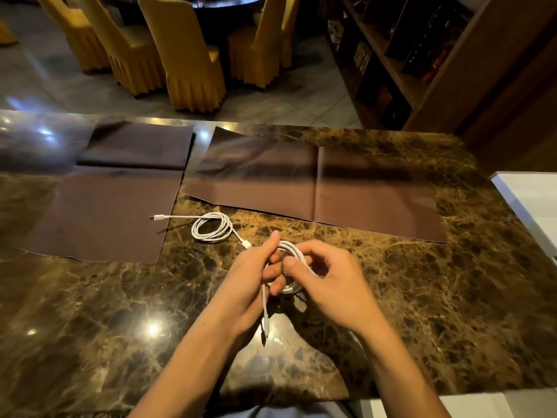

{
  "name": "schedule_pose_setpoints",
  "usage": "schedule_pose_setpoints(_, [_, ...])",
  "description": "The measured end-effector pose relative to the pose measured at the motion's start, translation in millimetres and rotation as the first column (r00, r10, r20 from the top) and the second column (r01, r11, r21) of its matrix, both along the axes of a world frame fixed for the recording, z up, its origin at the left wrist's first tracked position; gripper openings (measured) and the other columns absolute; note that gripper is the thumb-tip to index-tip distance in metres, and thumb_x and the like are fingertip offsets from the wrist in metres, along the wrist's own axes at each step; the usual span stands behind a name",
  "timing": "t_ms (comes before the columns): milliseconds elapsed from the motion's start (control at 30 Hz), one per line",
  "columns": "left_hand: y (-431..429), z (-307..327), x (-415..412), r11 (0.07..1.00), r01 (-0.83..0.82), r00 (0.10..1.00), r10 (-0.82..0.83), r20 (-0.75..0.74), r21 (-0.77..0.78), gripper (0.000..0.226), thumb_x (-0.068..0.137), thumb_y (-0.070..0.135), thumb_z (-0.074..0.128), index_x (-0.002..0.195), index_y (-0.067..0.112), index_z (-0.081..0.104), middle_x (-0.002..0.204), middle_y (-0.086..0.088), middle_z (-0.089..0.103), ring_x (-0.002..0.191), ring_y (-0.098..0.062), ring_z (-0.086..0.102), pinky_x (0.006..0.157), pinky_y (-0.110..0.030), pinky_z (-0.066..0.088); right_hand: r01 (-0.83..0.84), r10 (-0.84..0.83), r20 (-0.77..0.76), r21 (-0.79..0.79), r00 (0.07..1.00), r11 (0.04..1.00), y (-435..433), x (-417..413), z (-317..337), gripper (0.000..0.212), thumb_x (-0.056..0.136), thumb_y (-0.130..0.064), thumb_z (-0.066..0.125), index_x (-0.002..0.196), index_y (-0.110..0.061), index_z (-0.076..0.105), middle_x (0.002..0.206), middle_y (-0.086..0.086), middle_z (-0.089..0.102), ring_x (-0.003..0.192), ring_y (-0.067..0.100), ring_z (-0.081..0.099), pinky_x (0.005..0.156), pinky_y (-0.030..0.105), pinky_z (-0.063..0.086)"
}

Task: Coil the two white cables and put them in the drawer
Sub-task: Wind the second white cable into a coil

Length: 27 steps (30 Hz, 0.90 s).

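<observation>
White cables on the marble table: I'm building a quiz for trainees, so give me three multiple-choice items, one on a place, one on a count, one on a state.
1. Where is the coiled white cable that nobody holds?
A. On the dark marble tabletop, beyond and left of the left hand
B. On a yellow chair
C. In an open drawer

2. How many white cables show?
A. One
B. Two
C. Three

3. How is the second white cable arranged?
A. Stretched out straight
B. Wound in loops, one plug end hanging down
C. Knotted to the other cable

Answers: 1 A, its loops lie flat on the marble. 2 B, one lies on the table and one is held. 3 B, the left hand and right hand hold its loops while a tail hangs below.
</observation>
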<state>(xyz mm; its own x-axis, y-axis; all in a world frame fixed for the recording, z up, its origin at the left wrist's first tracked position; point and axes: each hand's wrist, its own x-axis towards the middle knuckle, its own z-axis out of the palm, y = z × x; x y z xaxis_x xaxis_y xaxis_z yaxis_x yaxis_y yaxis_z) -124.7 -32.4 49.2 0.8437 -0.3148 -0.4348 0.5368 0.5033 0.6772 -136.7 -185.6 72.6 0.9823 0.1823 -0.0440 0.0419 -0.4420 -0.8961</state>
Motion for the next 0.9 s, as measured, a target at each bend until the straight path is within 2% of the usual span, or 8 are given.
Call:
schedule_pose_setpoints(133, [12.2, 0.9, 6.2, 0.991, 0.075, 0.994, -0.083, 0.074, 0.106, 0.034, 0.091, 0.035, 0.060, 0.066, 0.012, 0.060, 0.044, 0.005, 0.035, 0.038, -0.009, 0.036, 0.058, -0.027, 0.033, -0.030, 0.030, 0.017, -0.022, 0.999, 0.999, 3.1, 4.4, -4.7, 0.014, 0.094, -0.034, 0.068, 0.106, -0.035, 0.075, 0.084, -0.004, 0.077, 0.076, 0.021, 0.072, 0.074, 0.047, 0.058])
schedule_pose_setpoints(267, [16.5, -8.3, 12.7, 0.991, 0.004, 0.998, -0.012, 0.054, 0.137, 0.036, 0.096, 0.032, 0.058, 0.065, 0.013, 0.054, 0.045, 0.005, 0.034, 0.039, -0.009, 0.032, 0.062, -0.028, 0.035, -0.056, 0.070, 0.063, -0.197, 0.996, 0.979, 4.6, 14.6, -5.9, 0.020, 0.094, -0.031, 0.065, 0.110, -0.038, 0.074, 0.091, -0.020, 0.076, 0.081, 0.003, 0.069, 0.076, 0.030, 0.057])
schedule_pose_setpoints(433, [14.6, -20.2, 47.8, 0.954, -0.006, 0.995, -0.024, 0.094, 0.299, 0.031, 0.102, 0.025, 0.053, 0.081, 0.005, 0.064, 0.058, -0.001, 0.050, 0.052, -0.013, 0.049, 0.057, -0.026, 0.041, 0.161, -0.166, -0.018, -0.147, 0.986, 0.976, 7.1, 49.4, -27.6, 0.016, 0.081, -0.034, 0.080, 0.094, -0.027, 0.077, 0.066, -0.011, 0.074, 0.063, 0.002, 0.068, 0.076, 0.036, 0.059])
schedule_pose_setpoints(533, [17.8, -29.5, 67.0, 0.849, -0.032, 0.982, -0.072, 0.174, 0.528, 0.015, 0.097, 0.003, 0.056, 0.101, -0.006, 0.068, 0.071, -0.006, 0.067, 0.063, -0.014, 0.063, 0.062, -0.027, 0.056, 0.261, -0.271, -0.106, -0.097, 0.957, 0.960, 6.4, 70.8, -47.2, 0.011, 0.076, -0.030, 0.083, 0.082, -0.022, 0.077, 0.059, -0.006, 0.072, 0.059, 0.009, 0.070, 0.070, 0.043, 0.062])
schedule_pose_setpoints(600, [21.8, -37.8, 78.0, 0.747, -0.062, 0.979, -0.084, 0.187, 0.661, 0.025, 0.089, -0.006, 0.061, 0.112, -0.003, 0.067, 0.081, -0.008, 0.074, 0.070, -0.017, 0.070, 0.070, -0.033, 0.062, 0.311, -0.320, -0.140, -0.081, 0.937, 0.947, 2.7, 83.3, -60.5, 0.013, 0.071, -0.038, 0.080, 0.079, -0.028, 0.077, 0.063, -0.005, 0.074, 0.065, 0.015, 0.074, 0.071, 0.048, 0.063])
schedule_pose_setpoints(700, [25.5, -46.0, 90.1, 0.641, -0.031, 0.971, -0.162, 0.174, 0.767, 0.037, 0.083, -0.012, 0.061, 0.118, 0.001, 0.066, 0.100, -0.012, 0.076, 0.093, -0.029, 0.074, 0.084, -0.049, 0.062, 0.359, -0.380, -0.079, -0.204, 0.921, 0.911, -1.4, 93.4, -65.4, 0.017, 0.070, -0.048, 0.074, 0.076, -0.032, 0.076, 0.067, -0.008, 0.074, 0.076, 0.016, 0.073, 0.081, 0.042, 0.060])
schedule_pose_setpoints(800, [22.9, -48.4, 89.7, 0.562, -0.025, 0.947, -0.251, 0.200, 0.826, 0.036, 0.081, -0.012, 0.064, 0.110, 0.007, 0.073, 0.099, -0.005, 0.075, 0.104, -0.020, 0.072, 0.090, -0.042, 0.060, 0.326, -0.362, -0.036, -0.359, 0.931, 0.875, -4.6, 94.7, -61.8, 0.015, 0.083, -0.040, 0.073, 0.083, -0.026, 0.079, 0.074, -0.007, 0.074, 0.087, 0.020, 0.069, 0.080, 0.028, 0.047])
schedule_pose_setpoints(900, [21.6, -47.0, 85.5, 0.485, -0.065, 0.917, -0.315, 0.244, 0.872, 0.030, 0.085, -0.001, 0.068, 0.107, 0.016, 0.077, 0.101, 0.002, 0.078, 0.100, -0.012, 0.072, 0.094, -0.030, 0.055, 0.296, -0.325, 0.004, -0.425, 0.946, 0.855, -6.7, 94.2, -61.0, 0.021, 0.086, -0.041, 0.071, 0.091, -0.023, 0.080, 0.085, -0.001, 0.078, 0.092, 0.025, 0.069, 0.083, 0.032, 0.048])
